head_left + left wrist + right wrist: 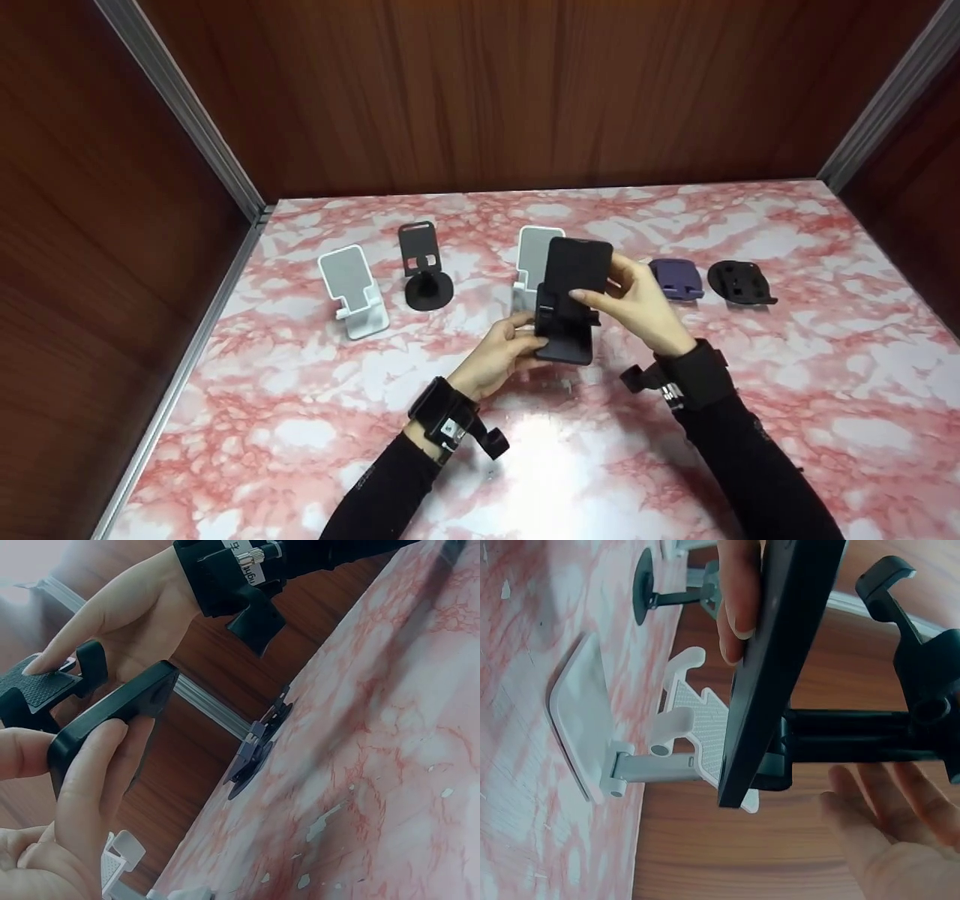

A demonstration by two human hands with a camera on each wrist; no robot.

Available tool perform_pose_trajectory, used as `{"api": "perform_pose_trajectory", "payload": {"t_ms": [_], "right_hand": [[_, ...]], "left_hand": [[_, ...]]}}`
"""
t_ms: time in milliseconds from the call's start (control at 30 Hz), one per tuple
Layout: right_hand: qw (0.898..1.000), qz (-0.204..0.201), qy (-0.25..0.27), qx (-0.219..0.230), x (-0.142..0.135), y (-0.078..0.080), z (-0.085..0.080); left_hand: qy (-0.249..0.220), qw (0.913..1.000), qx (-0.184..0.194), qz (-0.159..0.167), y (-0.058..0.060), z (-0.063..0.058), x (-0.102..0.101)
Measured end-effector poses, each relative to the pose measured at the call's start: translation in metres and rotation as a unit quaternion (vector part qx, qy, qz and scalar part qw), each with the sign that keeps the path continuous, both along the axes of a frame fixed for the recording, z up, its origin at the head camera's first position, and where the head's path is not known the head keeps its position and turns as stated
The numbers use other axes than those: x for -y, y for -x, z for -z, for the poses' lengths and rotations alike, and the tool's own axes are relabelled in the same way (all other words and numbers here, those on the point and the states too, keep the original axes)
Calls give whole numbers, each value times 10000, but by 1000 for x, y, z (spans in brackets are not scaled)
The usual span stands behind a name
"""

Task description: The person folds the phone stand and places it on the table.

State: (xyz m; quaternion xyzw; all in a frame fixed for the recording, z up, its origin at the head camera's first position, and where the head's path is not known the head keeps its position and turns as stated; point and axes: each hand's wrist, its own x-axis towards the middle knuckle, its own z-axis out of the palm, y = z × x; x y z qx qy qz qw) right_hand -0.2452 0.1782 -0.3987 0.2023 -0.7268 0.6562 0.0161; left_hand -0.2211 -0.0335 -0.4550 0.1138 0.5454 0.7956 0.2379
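My left hand (495,358) pinched the base (566,343) of a black phone stand (561,311), and my right hand (643,304) gripped its upper plate (579,264). A white stand (535,251) stood behind.

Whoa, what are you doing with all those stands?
A person is holding a black hinged stand above a pink-and-white marbled table. Their left hand grips its flat base; their right hand holds the upper plate. On the table, two white-framed grey stands and a black round-based stand stand unfolded, while a purple stand and another black one sit folded low.
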Motion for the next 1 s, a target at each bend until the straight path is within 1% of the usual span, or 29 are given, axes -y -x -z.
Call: {"api": "perform_pose_trajectory", "payload": {"t_ms": [433, 733, 900, 1000], "right_hand": [[9996, 196, -172, -88, -1, -1, 0], [9981, 327, -489, -156, -3, -1, 0], [9984, 327, -438, -173, -2, -1, 0], [9980, 422, -414, -217, 0, -1, 0]], "left_hand": [[160, 9998, -71, 38, 1, 2, -1], [313, 9995, -99, 25, 1, 2, -1], [371, 9993, -102, 28, 1, 2, -1], [383, 9992, -93, 56, 0, 2, 0]]}}
